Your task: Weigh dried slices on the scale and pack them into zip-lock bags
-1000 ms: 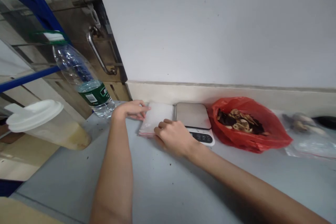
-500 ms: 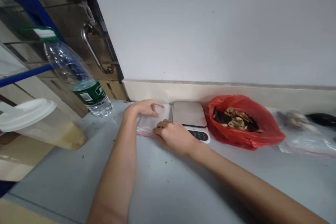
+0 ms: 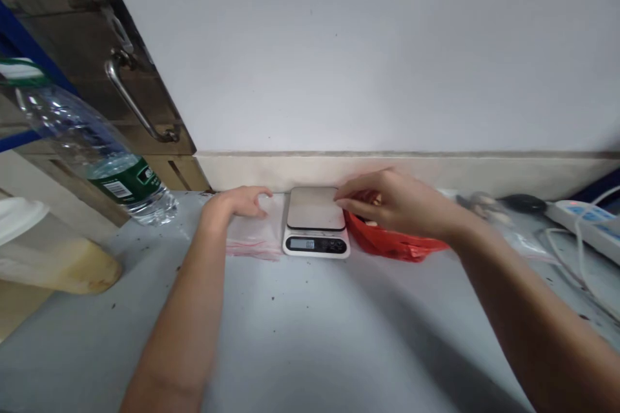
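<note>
My left hand [image 3: 237,202] lies flat on a stack of clear zip bags [image 3: 252,240] with red seal strips, just left of a small digital scale [image 3: 314,208]. The scale's steel platform is bare and its display is lit. My right hand [image 3: 393,202] hovers over a red plastic bag [image 3: 387,245] to the right of the scale, fingers drawn together and pointing at the scale's right edge. Whether a thin clear bag is pinched in those fingers is too blurred to tell. The hand hides the red bag's contents.
A water bottle [image 3: 99,148] with a green label stands at the left, with a beige tub [image 3: 53,264] in front of it. A metal door with a handle [image 3: 130,100] is behind. Clear bags [image 3: 489,206] and a white power strip [image 3: 584,219] lie at the right.
My right hand left the stack of zip bags and moved right, over the red bag. The left hand stayed on the stack. The camera view swung to the right.
</note>
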`<state>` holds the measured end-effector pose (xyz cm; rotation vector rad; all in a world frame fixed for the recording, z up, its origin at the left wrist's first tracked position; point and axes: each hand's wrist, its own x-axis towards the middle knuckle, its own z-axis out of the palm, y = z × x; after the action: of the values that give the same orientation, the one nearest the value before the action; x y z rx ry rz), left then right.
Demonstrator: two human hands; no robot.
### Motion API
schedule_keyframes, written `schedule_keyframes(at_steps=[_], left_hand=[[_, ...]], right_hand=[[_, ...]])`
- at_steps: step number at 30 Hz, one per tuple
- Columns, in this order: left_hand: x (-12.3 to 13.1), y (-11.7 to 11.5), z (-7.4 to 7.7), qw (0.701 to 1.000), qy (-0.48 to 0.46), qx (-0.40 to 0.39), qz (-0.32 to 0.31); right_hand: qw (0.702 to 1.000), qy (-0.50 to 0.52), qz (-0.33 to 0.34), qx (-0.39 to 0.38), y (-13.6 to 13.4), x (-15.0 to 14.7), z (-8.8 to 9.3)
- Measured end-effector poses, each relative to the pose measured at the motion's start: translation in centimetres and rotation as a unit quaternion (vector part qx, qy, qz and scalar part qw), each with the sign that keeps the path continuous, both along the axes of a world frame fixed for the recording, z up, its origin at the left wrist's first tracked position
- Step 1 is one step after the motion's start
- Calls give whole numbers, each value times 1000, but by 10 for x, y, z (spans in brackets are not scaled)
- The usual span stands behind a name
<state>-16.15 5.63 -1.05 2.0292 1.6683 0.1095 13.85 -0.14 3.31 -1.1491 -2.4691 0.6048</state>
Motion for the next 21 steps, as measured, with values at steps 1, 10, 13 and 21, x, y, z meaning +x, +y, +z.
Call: schedule_keyframes(at_steps=[1,10,13,21], left_hand=[[4,-2,8,1000,9,11,6],[112,-31,38,977,-94,166,-90],[143,-33,24,979,-99,143,-105],[166,-30,10,986,-54,139,-72]], right_hand=[[999,-17,-32,2,1,13,3],[981,-169,-80,-49,24,65,-14],[974,-175,-93,-111,27,67,-17],[970,-159,-130,-128,30,69,-19]])
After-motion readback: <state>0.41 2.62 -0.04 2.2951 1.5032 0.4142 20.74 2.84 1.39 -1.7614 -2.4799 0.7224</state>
